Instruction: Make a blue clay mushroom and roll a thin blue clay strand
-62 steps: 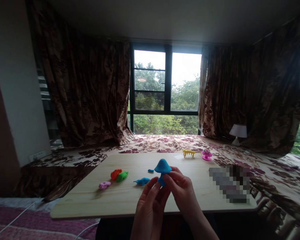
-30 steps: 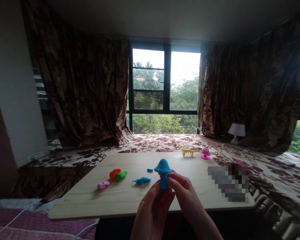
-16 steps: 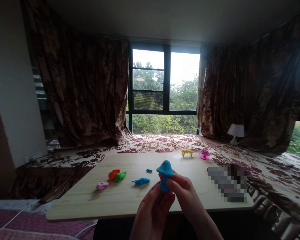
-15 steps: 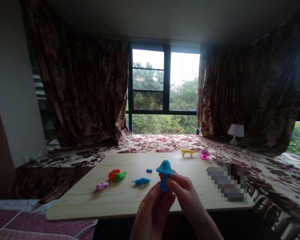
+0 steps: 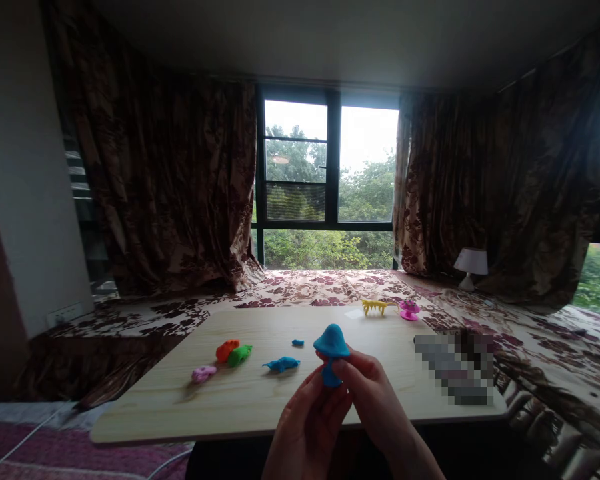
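I hold a blue clay mushroom upright over the near edge of a light wooden board. My right hand pinches its stem from the right, fingers closed. My left hand cups the stem's base from below and the left, fingers curled against it. The cap stands free above both hands.
On the board lie a blue clay fish shape, a small blue bit, orange, green and pink clay pieces, a yellow figure and a pink one. A blurred-out object sits at the right. A white lamp stands by the curtain.
The mushroom and both hands have drifted slightly right and down in view. My left fingers have closed in under the stem. The pieces on the board have not moved.
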Demonstrator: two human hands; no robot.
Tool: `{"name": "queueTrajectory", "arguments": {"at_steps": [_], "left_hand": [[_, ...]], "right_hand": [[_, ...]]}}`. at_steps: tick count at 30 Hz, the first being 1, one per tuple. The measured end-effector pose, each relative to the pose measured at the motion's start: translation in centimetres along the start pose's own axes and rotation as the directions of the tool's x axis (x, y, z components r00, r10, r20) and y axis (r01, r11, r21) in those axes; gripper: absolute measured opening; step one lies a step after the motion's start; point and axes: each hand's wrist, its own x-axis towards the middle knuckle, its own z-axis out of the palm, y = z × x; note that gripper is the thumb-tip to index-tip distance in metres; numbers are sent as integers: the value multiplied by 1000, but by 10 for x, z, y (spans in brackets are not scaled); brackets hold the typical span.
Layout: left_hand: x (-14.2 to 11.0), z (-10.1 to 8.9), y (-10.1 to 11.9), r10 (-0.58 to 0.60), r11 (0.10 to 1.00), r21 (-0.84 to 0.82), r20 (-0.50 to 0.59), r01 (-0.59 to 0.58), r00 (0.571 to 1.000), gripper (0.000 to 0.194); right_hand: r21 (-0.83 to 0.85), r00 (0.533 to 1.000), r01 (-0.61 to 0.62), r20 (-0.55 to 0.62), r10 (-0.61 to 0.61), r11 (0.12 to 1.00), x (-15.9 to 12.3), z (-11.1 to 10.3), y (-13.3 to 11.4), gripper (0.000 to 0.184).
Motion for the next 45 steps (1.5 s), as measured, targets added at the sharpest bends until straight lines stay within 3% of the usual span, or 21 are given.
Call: {"name": "queueTrajectory", "arguments": {"at_steps": [9, 14, 19, 29, 34, 39, 45], "left_hand": [[-1, 2, 1, 24, 999, 31, 11, -24, 1000, 18], [3, -2, 1, 143, 989, 29, -16, -142, 990, 19], [8, -5, -4, 228, 973, 69, -97, -222, 969, 22], [14, -7, -7, 275, 960, 79, -120, -267, 954, 22], [11, -6, -8, 276, 961, 57, -113, -271, 954, 25], [10, -8, -9, 258, 965, 78, -103, -250, 961, 28], [11, -11, -11, 256, 965, 77, -99, -249, 962, 29]], "right_hand": [[9, 1000, 2, 12, -2, 1000, -1, 0, -3, 20], [-182, 994, 104, -25, -110, 978, -3, 7, -12, 20], [-306, 985, 80, -124, -123, 949, -4, 14, -15, 18], [-264, 985, 81, -125, -117, 961, -1, 15, -6, 19], [-150, 983, 0, -182, -28, 989, 1, 17, -2, 19], [6, 986, -75, -148, 75, 997, -1, 17, -9, 21], [-1, 987, -104, -122, 103, 995, -2, 17, -20, 24]]}}
